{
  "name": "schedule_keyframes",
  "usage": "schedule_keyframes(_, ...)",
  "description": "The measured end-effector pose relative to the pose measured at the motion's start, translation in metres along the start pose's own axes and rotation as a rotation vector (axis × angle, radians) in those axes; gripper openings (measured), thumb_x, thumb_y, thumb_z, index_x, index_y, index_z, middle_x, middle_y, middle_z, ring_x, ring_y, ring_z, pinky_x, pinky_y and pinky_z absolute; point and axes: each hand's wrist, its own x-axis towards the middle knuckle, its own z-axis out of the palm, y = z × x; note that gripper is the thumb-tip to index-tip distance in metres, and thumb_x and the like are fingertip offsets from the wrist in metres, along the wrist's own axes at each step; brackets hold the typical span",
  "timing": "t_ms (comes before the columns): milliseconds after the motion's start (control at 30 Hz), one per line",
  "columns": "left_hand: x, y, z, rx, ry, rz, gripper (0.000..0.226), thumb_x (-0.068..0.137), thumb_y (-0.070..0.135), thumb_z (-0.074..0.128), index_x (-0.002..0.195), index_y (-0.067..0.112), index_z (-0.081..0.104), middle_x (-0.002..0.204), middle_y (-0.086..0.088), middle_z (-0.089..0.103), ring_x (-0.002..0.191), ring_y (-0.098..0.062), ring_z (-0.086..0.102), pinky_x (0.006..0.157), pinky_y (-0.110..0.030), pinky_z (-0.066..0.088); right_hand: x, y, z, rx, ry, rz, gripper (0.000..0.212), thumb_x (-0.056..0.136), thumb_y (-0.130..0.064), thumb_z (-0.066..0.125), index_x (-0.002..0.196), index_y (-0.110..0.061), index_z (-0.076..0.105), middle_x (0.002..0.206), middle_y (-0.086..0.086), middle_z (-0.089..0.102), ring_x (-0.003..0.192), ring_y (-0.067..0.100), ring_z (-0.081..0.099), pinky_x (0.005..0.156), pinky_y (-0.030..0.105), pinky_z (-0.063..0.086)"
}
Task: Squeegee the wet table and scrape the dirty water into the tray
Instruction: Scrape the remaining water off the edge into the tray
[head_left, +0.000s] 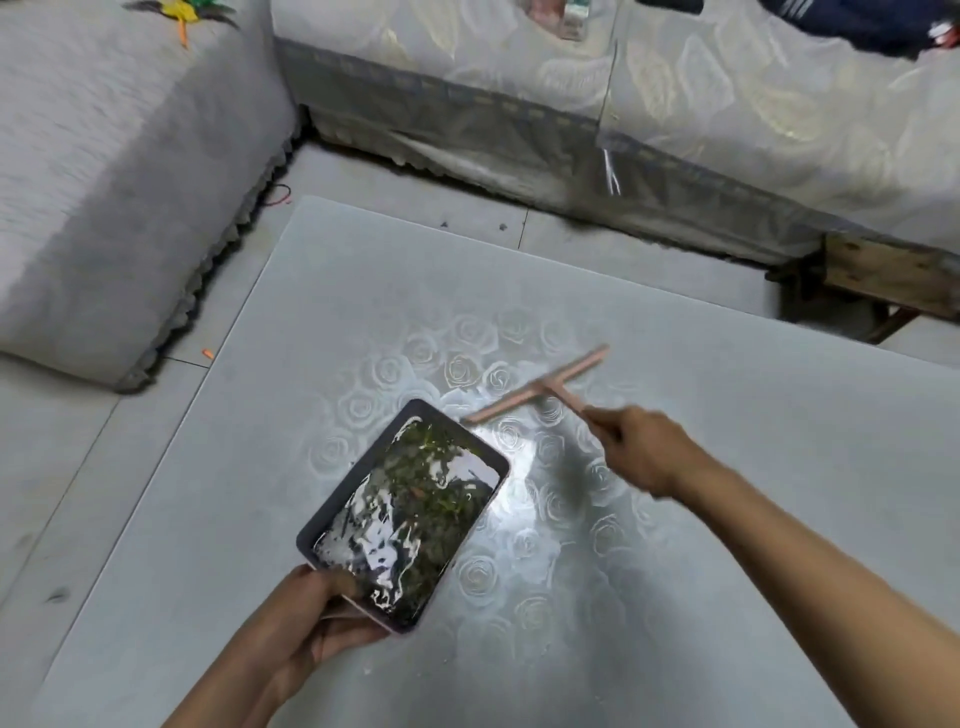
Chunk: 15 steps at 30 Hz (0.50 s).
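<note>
Your left hand (306, 618) grips the near corner of the tray (345, 486), thumb over the rim and fingers curled beneath, and the tray sits over the middle of the wet, rose-patterned table (727, 519), filled with dirty water (415, 499) flecked with green bits. Your right hand (644, 449) is closed round the handle of the pink squeegee (537, 387), beyond the tray. The blade's left end is just beside the tray's far corner; motion blur hides whether it touches the table.
</note>
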Motion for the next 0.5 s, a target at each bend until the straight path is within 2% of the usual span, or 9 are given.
schedule_keyframes(33, 0.000, 0.001, 0.002, -0.005, 0.003, -0.005, 0.023, 0.085, -0.013, 0.040, 0.101, -0.012, 0.057, 0.080, -0.030, 0.069, 0.058, -0.035, 0.069, 0.042, -0.034, 0.055, -0.014, 0.006, 0.001, -0.051, -0.029, 0.025, 0.039, 0.098, -0.024, 0.040, 0.132, -0.039, 0.052, 0.104, 0.011, 0.067, 0.080, 0.031, 0.062, 0.069, 0.033, 0.051)
schedule_keyframes(67, -0.002, 0.003, 0.006, -0.010, 0.004, -0.012, 0.023, 0.085, -0.013, 0.039, 0.100, -0.012, 0.056, 0.079, -0.030, 0.069, 0.057, -0.035, 0.069, 0.042, -0.034, 0.055, -0.023, 0.009, -0.002, -0.092, -0.068, 0.045, 0.043, 0.096, -0.023, 0.039, 0.134, -0.042, 0.049, 0.105, 0.010, 0.066, 0.076, 0.029, 0.061, 0.068, 0.032, 0.051)
schedule_keyframes(133, -0.005, 0.006, 0.010, -0.013, -0.002, -0.012, 0.023, 0.085, -0.013, 0.039, 0.101, -0.013, 0.057, 0.080, -0.031, 0.069, 0.058, -0.035, 0.069, 0.043, -0.036, 0.056, -0.022, 0.003, -0.017, -0.131, -0.130, 0.066, 0.052, 0.092, -0.020, 0.038, 0.134, -0.051, 0.043, 0.106, 0.008, 0.065, 0.059, 0.020, 0.055, 0.056, 0.028, 0.050)
schedule_keyframes(167, -0.006, 0.008, 0.012, -0.012, -0.004, -0.009, 0.024, 0.084, -0.013, 0.040, 0.101, -0.012, 0.057, 0.080, -0.031, 0.069, 0.058, -0.035, 0.069, 0.044, -0.037, 0.056, -0.013, -0.003, -0.027, -0.156, -0.127, 0.049, 0.054, 0.091, -0.020, 0.039, 0.133, -0.053, 0.044, 0.109, 0.008, 0.065, 0.057, 0.018, 0.056, 0.053, 0.026, 0.050)
schedule_keyframes(267, -0.005, 0.015, 0.018, 0.011, 0.010, 0.004, 0.022, 0.085, -0.013, 0.040, 0.099, -0.014, 0.057, 0.079, -0.031, 0.068, 0.057, -0.035, 0.069, 0.045, -0.037, 0.056, 0.037, -0.030, -0.059, -0.218, -0.004, -0.046, 0.043, 0.094, -0.019, 0.042, 0.132, -0.035, 0.053, 0.119, 0.012, 0.063, 0.079, 0.027, 0.062, 0.071, 0.031, 0.051)
schedule_keyframes(333, -0.003, 0.020, 0.024, 0.010, 0.019, 0.013, 0.020, 0.085, -0.013, 0.040, 0.097, -0.014, 0.056, 0.077, -0.030, 0.069, 0.058, -0.035, 0.069, 0.043, -0.034, 0.055, 0.071, -0.048, -0.074, -0.172, 0.036, -0.027, 0.043, 0.094, -0.014, 0.039, 0.135, -0.025, 0.051, 0.121, 0.014, 0.060, 0.072, 0.026, 0.062, 0.062, 0.030, 0.054)
schedule_keyframes(400, 0.001, 0.024, 0.029, 0.005, 0.027, 0.024, 0.020, 0.087, -0.012, 0.040, 0.097, -0.011, 0.057, 0.075, -0.025, 0.071, 0.057, -0.033, 0.069, 0.043, -0.032, 0.055, 0.089, -0.052, -0.075, -0.168, 0.033, 0.014, 0.047, 0.094, -0.011, 0.036, 0.138, -0.025, 0.047, 0.123, 0.015, 0.055, 0.066, 0.024, 0.062, 0.053, 0.029, 0.056)
schedule_keyframes(467, 0.004, 0.024, 0.032, 0.017, 0.039, 0.029, 0.020, 0.087, -0.012, 0.041, 0.098, -0.009, 0.058, 0.073, -0.021, 0.071, 0.057, -0.032, 0.069, 0.045, -0.034, 0.056, 0.087, -0.036, -0.061, -0.196, 0.028, 0.019, 0.048, 0.093, -0.011, 0.037, 0.137, -0.029, 0.045, 0.114, 0.014, 0.058, 0.063, 0.022, 0.060, 0.053, 0.029, 0.054)
schedule_keyframes(500, 0.004, 0.024, 0.033, 0.024, 0.041, 0.034, 0.021, 0.087, -0.012, 0.041, 0.098, -0.008, 0.058, 0.073, -0.020, 0.071, 0.058, -0.032, 0.069, 0.048, -0.037, 0.058, 0.078, -0.023, -0.049, -0.225, 0.034, -0.004, 0.047, 0.093, -0.012, 0.037, 0.136, -0.030, 0.045, 0.110, 0.013, 0.060, 0.064, 0.024, 0.058, 0.058, 0.030, 0.053)
